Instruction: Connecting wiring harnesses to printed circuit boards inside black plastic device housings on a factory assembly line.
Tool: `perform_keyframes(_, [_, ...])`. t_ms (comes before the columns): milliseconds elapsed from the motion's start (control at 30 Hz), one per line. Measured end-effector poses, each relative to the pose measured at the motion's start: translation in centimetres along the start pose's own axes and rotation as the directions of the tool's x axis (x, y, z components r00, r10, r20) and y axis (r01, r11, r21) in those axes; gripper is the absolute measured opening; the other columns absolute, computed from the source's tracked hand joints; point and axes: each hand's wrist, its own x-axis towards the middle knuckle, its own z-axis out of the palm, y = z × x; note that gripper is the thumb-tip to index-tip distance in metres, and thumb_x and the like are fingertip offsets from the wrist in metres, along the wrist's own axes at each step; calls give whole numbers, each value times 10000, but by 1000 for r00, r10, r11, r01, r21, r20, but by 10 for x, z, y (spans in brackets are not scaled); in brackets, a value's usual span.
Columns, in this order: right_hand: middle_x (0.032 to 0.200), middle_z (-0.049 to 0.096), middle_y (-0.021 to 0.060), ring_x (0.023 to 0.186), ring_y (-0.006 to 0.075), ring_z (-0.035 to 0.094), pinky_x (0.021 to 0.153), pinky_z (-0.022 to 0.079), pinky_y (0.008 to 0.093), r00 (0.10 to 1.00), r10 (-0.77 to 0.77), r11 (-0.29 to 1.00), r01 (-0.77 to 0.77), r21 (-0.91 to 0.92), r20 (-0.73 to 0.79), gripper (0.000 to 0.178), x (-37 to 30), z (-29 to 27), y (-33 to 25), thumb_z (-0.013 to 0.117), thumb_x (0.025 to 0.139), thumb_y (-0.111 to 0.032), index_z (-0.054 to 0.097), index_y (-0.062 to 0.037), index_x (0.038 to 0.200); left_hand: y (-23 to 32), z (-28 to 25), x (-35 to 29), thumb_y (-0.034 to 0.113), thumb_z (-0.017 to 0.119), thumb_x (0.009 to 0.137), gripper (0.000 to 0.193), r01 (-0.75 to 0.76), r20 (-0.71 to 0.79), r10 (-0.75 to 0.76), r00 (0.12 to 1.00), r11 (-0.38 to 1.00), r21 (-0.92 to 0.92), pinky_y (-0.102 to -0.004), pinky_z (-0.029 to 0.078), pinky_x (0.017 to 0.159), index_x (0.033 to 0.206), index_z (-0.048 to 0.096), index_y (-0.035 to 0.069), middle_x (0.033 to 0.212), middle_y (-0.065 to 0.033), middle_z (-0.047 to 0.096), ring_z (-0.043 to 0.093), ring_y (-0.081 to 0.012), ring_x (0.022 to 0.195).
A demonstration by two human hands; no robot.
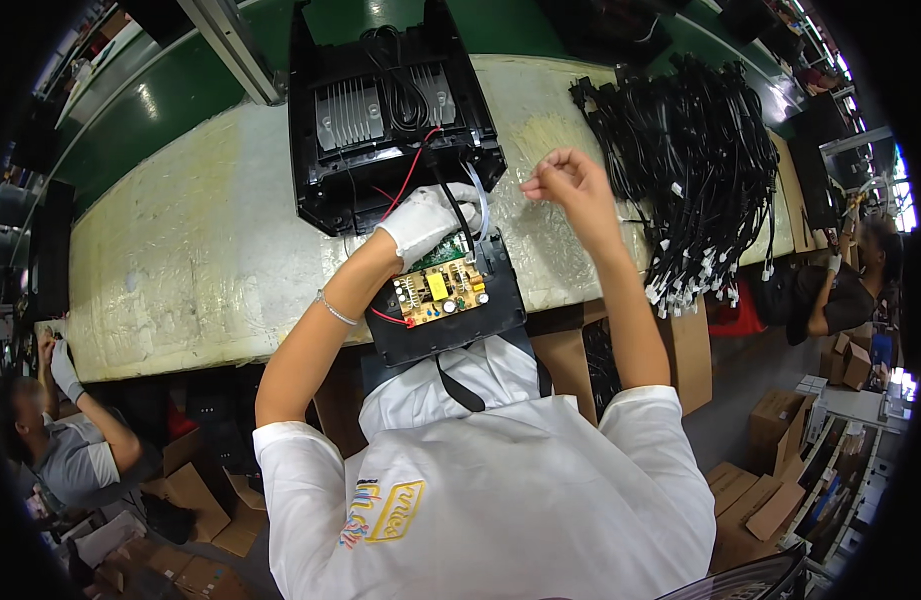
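Note:
My left hand [428, 222], in a white glove, is closed among the wires between a black device housing [316, 190] and its black panel [501, 290]. A black cable [459, 205] and a loop of whitish wires [482, 203] pass by its fingers; what they grip is hidden. Just below this hand, a tan circuit board [442, 290] with a yellow transformer sits on the panel, with a green board [436, 256] behind it. A red wire [413, 180] runs up into the housing. My bare right hand [573, 192] hovers right of the housing, thumb and fingertips pinched together; anything between them is too small to see.
A big heap of black cables [681, 170] with white connectors lies on the worktable [181, 240] to the right. Metal heat sinks [351, 112] and a coiled cord [406, 80] fill the housing. Co-workers are at the far left and right; cardboard boxes [781, 425] stand below.

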Motion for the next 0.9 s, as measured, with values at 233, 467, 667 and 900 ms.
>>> perform_keyframes(233, [959,670,132,882,177,675,788,566,279,972,217,861,-235,452,91,60,-17,28,33,550,968,-71,548,-11,967,1,6,4,216,605,897,298,20,-117,29,993,917,398,-294,519,827,1124,674,34,1008,-107,706,681,-206,917])
perform_keyframes(467, [919,678,99,805,160,673,706,544,264,993,106,994,-106,-2,57,90,-25,16,15,596,952,-91,589,-1,947,-10,4,2,152,616,785,115,-196,-99,478,873,528,826,-384,491,783,839,703,102,897,-96,660,598,-291,898])
perform_keyframes(667, [847,641,128,718,284,631,628,494,352,886,-355,563,458,-688,299,73,-25,16,6,659,865,-51,607,-3,885,0,11,-21,57,626,702,50,-76,-216,572,791,443,894,-391,492,816,719,666,82,829,-96,634,593,-277,885])
perform_keyframes(900, [949,652,106,819,299,635,699,523,370,731,-522,323,646,-691,439,85,-26,25,-1,676,799,-16,597,-12,833,-6,5,-28,148,656,787,83,-37,-347,426,836,674,738,-370,490,804,801,681,69,816,-100,626,599,-287,848])
